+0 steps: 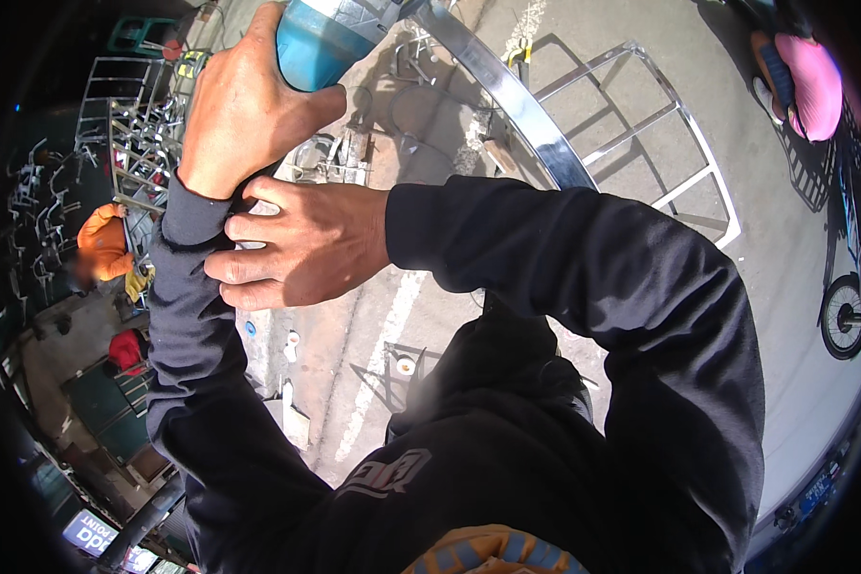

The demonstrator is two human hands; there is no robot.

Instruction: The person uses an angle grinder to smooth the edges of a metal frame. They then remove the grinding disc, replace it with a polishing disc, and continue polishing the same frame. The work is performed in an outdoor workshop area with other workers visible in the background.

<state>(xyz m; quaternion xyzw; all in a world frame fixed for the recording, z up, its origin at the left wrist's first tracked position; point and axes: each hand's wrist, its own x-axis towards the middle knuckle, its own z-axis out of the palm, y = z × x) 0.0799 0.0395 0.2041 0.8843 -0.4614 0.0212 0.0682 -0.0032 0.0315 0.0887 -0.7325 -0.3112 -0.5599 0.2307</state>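
Observation:
At the upper left, my left hand (244, 105) is wrapped round the teal body of a power tool (320, 43); its fingers behind the body are hidden. The tool's grey head runs out of the top of the view. My right hand (306, 244) reaches across from the right and lies over my left forearm. Its curled fingers grip the black sleeve (196, 225) just below the left wrist. Beyond my right forearm, a long curved bar of shiny metal (521, 96) slants down from beside the tool's head until my sleeve covers it.
A metal frame (706, 158) stands on the sunlit pavement at the right. Metal frames (134, 158) are piled at the left, near a person in orange (103, 244). A person in pink (808, 86) is at the far right, above a bicycle wheel (842, 316).

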